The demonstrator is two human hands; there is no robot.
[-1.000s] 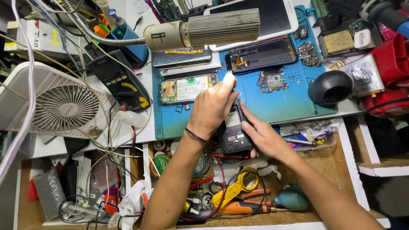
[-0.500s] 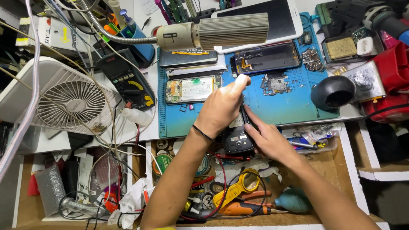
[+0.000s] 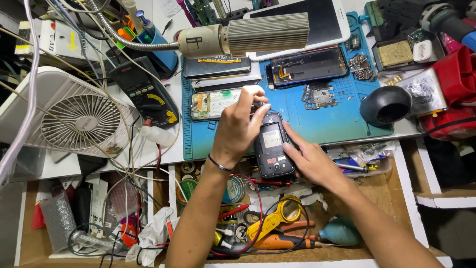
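black and opened at the back, the small phone (image 3: 272,145) is sitting between my two hands over the front edge of the blue repair mat (image 3: 342,116). my left hand (image 3: 239,126) is curling over its upper left corner, fingers bent and closed on the casing. my right hand (image 3: 311,160) is cradling the phone's right side from below, fingers partly closed around its edge. just left of the left hand, another opened phone (image 3: 214,103) is lying flat on the mat. a black multimeter (image 3: 147,94) and a white desk fan (image 3: 74,119) are standing further left. below, yellow-handled cutters (image 3: 274,220) are lying in the cluttered drawer.
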